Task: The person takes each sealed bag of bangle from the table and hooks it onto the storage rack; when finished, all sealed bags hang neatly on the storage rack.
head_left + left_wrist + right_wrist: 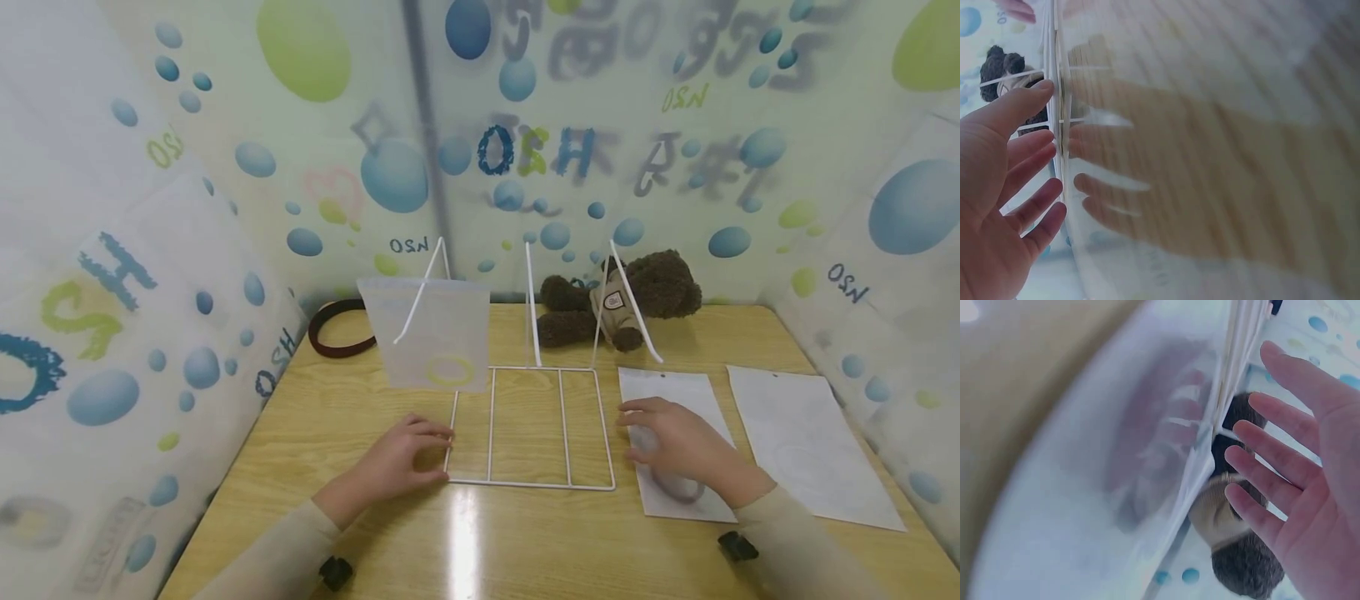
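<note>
A white wire rack (525, 484) with several upright wire dividers (533, 308) stands in the middle of the wooden table. My left hand (401, 458) is at its left front corner, thumb and fingers loosely bent. Whether the fingertips touch the wire I cannot tell. To the right of the rack, my right hand (678, 442) hovers over a white sheet (678, 387), its relaxed fingers apart from the frame. In the wrist views the left palm (985, 231) and right palm (1341, 519) hold nothing. A translucent sheet (431, 333) with a yellow ring mark stands upright at the left divider.
A second white sheet (813, 450) lies farther right. Behind the rack a brown teddy bear (615, 304) in a beige top lies on its side. At the back left rests a dark brown ring-shaped band (322, 333). Bubble-patterned curtains (397, 175) enclose the table.
</note>
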Tool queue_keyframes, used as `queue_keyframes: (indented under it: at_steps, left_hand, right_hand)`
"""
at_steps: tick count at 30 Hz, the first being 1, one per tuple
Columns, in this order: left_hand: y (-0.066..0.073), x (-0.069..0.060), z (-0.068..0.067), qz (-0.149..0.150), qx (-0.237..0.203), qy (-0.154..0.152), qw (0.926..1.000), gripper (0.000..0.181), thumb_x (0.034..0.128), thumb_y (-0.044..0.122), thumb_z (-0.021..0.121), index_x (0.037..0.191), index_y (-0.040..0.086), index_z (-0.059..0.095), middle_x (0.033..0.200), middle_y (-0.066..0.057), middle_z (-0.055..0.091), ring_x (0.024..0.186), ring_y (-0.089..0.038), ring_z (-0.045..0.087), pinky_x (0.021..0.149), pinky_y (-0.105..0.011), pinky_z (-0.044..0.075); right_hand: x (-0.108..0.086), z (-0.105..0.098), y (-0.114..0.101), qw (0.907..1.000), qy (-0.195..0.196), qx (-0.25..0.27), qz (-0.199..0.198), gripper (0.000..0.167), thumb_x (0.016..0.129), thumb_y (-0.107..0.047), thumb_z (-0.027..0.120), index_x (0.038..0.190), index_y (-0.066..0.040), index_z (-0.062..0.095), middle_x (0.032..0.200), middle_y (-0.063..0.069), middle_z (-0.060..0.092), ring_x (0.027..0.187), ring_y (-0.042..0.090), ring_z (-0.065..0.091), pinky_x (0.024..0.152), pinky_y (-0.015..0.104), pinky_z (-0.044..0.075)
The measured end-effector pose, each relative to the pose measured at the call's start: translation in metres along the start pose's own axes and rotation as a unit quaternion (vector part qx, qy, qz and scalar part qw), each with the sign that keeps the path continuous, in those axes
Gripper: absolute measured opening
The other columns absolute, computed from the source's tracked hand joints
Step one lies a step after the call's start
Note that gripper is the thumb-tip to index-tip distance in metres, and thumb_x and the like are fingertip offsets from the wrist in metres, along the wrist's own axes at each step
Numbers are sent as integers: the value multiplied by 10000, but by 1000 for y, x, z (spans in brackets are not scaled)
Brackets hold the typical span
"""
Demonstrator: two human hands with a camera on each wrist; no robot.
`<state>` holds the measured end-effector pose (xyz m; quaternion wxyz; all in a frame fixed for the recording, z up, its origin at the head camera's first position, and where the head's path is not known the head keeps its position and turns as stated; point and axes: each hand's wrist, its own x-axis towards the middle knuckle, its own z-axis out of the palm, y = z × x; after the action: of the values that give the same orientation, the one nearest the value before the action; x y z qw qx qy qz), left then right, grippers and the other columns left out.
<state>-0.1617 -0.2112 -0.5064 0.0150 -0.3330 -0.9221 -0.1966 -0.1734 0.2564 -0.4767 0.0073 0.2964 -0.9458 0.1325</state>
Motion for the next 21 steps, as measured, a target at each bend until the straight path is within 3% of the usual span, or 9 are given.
queue_keyframes:
  at_steps: [5,12,21]
  left_hand:
    - [0,-1,0,-58,-19,-8,10000,448,828,375,854,1211,163,759,1352,48,688,1210,-175,565,1056,-442,507]
    - [2,-1,-1,-49,2,41,10000,463,818,388,857,1210,162,760,1346,46,693,1213,-182,565,1063,-446,501]
    - [1,0,0,153,141,204,9996,453,799,371,874,1182,155,767,1320,29,708,1183,-197,581,1020,-453,521]
  right_hand:
    - [-2,-11,17,9996,245,32,149,390,855,-282,841,1195,-107,759,1306,115,693,1228,382,632,983,565,539]
    - [-2,-21,53,9976,454,19,527,346,855,-262,849,1164,-132,764,1163,68,737,952,237,695,785,453,588]
    - [1,-34,94,9921,341,316,1165,344,909,-250,794,1205,-79,750,1189,149,741,1044,350,674,864,568,559]
